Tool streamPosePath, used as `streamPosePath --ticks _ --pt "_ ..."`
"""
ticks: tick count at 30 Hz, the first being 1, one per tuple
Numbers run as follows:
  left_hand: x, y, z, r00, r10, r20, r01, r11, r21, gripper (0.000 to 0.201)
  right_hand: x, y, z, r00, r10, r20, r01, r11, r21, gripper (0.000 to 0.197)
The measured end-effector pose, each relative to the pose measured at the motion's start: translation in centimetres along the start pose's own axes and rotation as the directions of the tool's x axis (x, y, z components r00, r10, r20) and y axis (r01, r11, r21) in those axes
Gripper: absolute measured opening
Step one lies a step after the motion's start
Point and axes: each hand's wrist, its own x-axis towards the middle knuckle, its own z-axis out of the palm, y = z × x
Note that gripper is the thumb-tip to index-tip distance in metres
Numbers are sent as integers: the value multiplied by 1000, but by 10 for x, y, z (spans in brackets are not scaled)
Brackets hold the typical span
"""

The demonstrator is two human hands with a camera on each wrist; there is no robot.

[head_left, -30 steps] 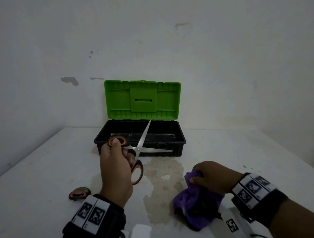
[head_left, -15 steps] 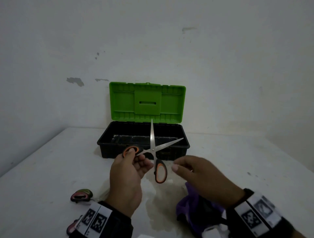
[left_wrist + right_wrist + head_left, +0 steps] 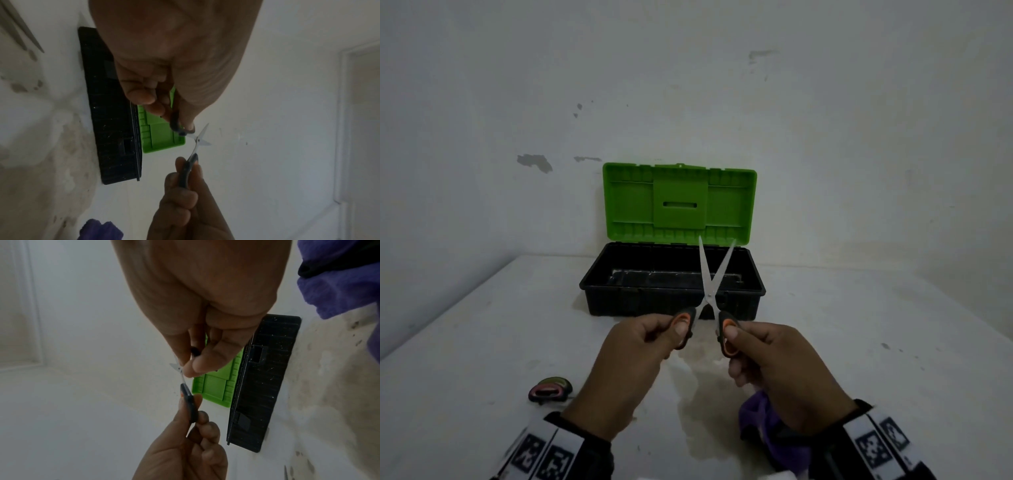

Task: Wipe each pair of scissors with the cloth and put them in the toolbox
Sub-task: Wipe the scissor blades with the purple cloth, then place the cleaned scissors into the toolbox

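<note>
A pair of scissors (image 3: 708, 291) with black-and-orange handles is held in the air just in front of the toolbox. Its blades are spread in a narrow V and point up and away from me. My left hand (image 3: 678, 330) pinches the left handle loop, and my right hand (image 3: 729, 334) pinches the right one. The toolbox (image 3: 640, 301) is black with its green lid (image 3: 678, 202) standing open. The purple cloth (image 3: 760, 418) lies crumpled on the table under my right wrist. In the left wrist view the scissors (image 3: 198, 140) show between both hands.
A second pair of scissors with pink-and-green handles (image 3: 550, 389) lies on the white table (image 3: 482, 342) at my left. A damp-looking stain (image 3: 705, 404) spreads between my hands. The wall stands right behind the toolbox.
My right hand let go of the cloth and took the scissors' second handle. The scissors swung from sideways to blades-up, and the blades have drawn closer together.
</note>
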Motion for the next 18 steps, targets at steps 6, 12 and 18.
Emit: streamPosePath --ticks 6,12,18 --pt "-4 -1 6 1000 14 20 -13 1000 -6 8 0 8 21 998 -28 -64 34 995 95 15" --pt "-7 -4 11 1000 -13 -21 13 1000 -20 9 -1 18 35 994 -24 -103 38 990 135 15" --pt "-15 1 -4 999 -34 -29 36 996 78 11 3 17 39 999 -23 -32 24 999 47 15"
